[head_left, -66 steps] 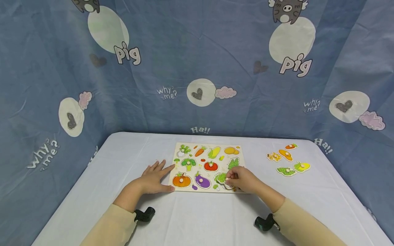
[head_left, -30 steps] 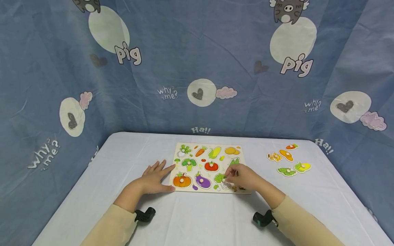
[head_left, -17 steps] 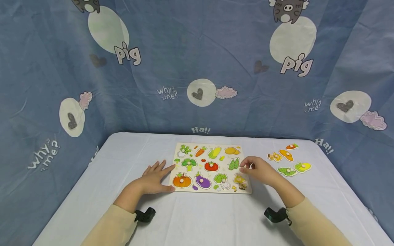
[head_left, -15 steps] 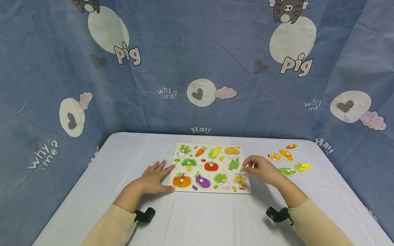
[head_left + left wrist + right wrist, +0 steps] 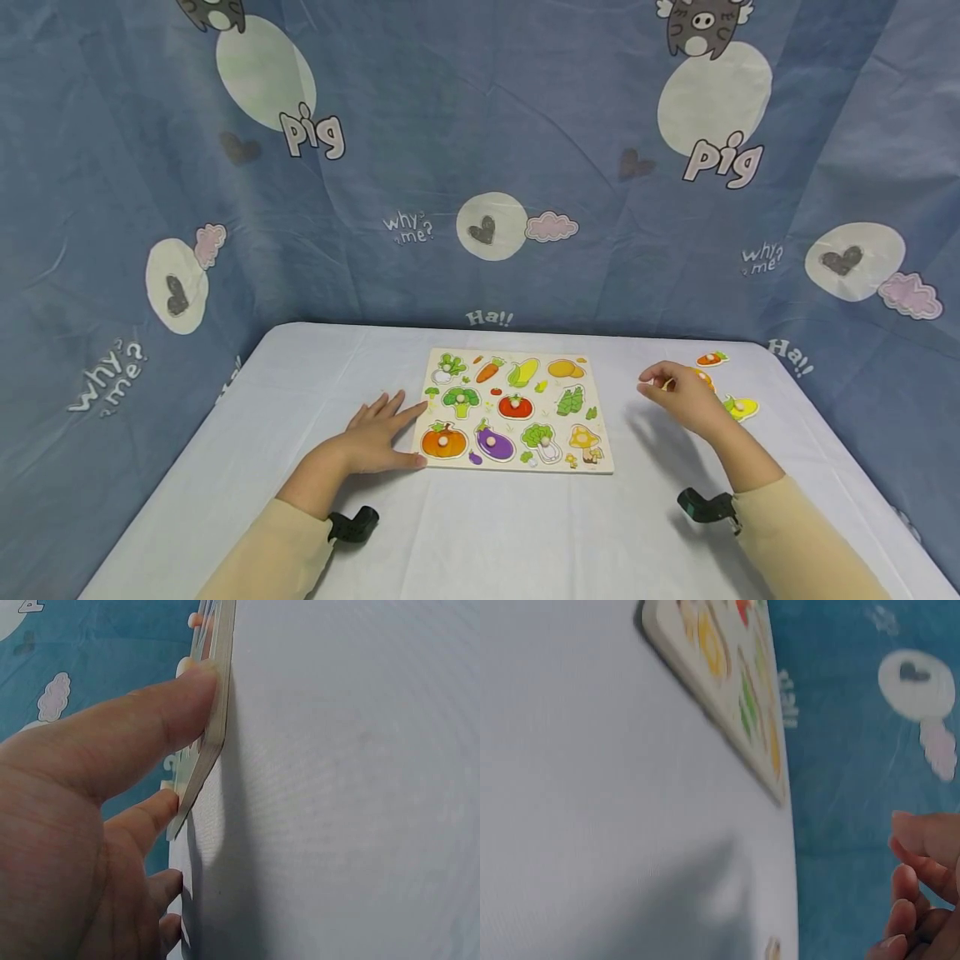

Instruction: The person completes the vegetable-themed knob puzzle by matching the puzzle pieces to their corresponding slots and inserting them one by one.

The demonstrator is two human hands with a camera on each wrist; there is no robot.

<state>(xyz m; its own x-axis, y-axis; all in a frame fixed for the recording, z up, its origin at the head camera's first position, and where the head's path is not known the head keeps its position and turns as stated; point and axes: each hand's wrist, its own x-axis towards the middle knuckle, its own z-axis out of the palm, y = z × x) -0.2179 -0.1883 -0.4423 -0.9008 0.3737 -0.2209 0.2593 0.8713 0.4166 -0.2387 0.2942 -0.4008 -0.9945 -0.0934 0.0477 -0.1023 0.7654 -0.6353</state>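
Note:
A wooden vegetable puzzle board [image 5: 555, 463] lies flat on the table. Knobbed pumpkin [image 5: 444, 442], eggplant [image 5: 493, 440] and bok choy [image 5: 542, 442] pieces sit in it. My left hand [image 5: 378, 437] is spread at the board's left edge, its thumb and index finger touching the edge in the left wrist view. To the right of the board, my right hand [image 5: 686, 402] hovers above the table with loosely bent fingers; nothing shows between them. Behind it, a carrot piece [image 5: 711, 359] and a yellow-green piece [image 5: 742, 408] show; other loose pieces are partly or fully hidden by the hand.
A white cloth covers the table [image 5: 495, 533], and a blue printed curtain [image 5: 375, 267] hangs behind it. Each wrist wears a black camera, the left camera [image 5: 355, 524] and the right camera [image 5: 705, 506].
My right hand let go of the bok choy piece, now lying in the board, and moved right toward the loose pieces, uncovering the board's right side. My left hand stayed put.

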